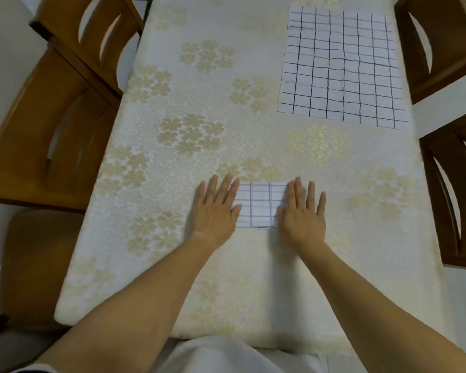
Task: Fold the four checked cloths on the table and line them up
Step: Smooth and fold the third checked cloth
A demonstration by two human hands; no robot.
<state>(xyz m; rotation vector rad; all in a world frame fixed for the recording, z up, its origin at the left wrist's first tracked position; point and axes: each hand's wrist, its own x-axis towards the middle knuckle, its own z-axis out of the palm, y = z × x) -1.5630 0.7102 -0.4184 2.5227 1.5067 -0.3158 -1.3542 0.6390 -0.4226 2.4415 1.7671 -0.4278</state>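
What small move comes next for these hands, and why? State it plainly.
Probably lift both hands off the small folded white checked cloth: the left hand and right hand press it flat, seemingly finished, while the large white checked cloth far right lies unfolded.

A home dining room: a floral-clothed table (172, 238), wooden chairs (16, 157) along both sides.

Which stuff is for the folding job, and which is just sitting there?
For the job: folded checked cloth under the left hand and right hand; flat checked cloths, far right.
Just there: flowered tablecloth; wooden chairs.
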